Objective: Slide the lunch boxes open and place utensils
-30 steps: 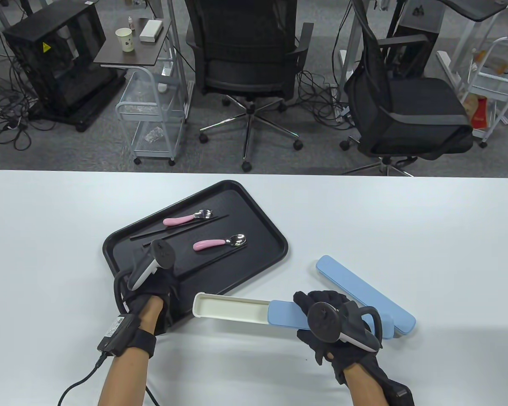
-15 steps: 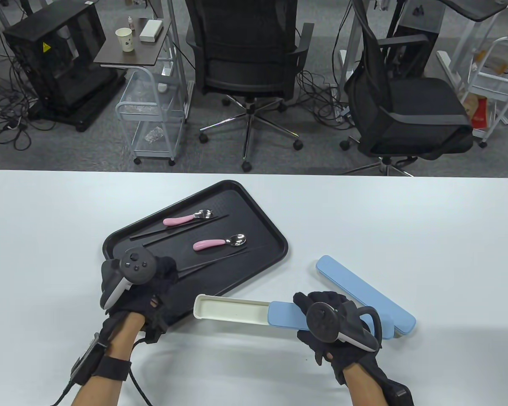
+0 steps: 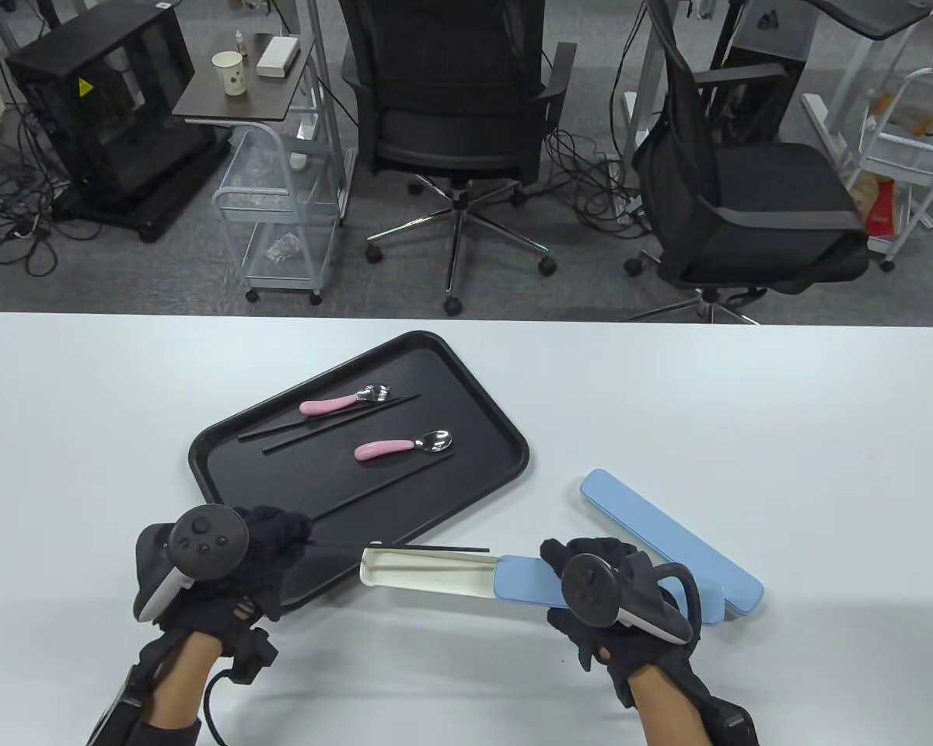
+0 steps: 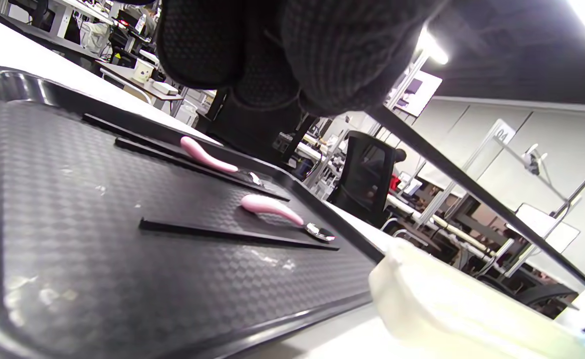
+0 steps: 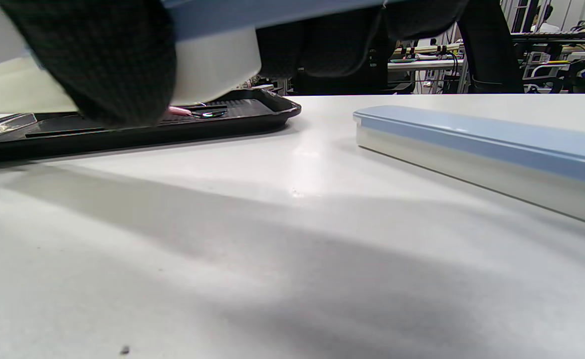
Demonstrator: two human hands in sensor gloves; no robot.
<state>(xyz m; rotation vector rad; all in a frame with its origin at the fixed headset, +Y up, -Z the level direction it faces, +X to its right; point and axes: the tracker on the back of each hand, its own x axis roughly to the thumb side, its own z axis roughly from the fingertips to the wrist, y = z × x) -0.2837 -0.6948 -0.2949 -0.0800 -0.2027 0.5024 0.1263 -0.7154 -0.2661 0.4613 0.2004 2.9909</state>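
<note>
— Black chopstick [image 3: 404,549], where is it?
— Pinched in the left hand [image 3: 260,556] fingertips, reaching toward the right hand [image 3: 614,598] over the open box's white tray [image 3: 424,576].
— And the right hand?
— It grips that box's blue lid [image 3: 525,581]; the closed box [image 3: 669,540] lies just beyond it.

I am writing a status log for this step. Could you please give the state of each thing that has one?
Near utensil box: slid open, right hand holds its blue lid.
Far utensil box: shut.
Chopstick: pinched by left hand, over the open box.
Fork: on tray.
Spoon: on tray.
Other chopsticks: on tray.
</note>
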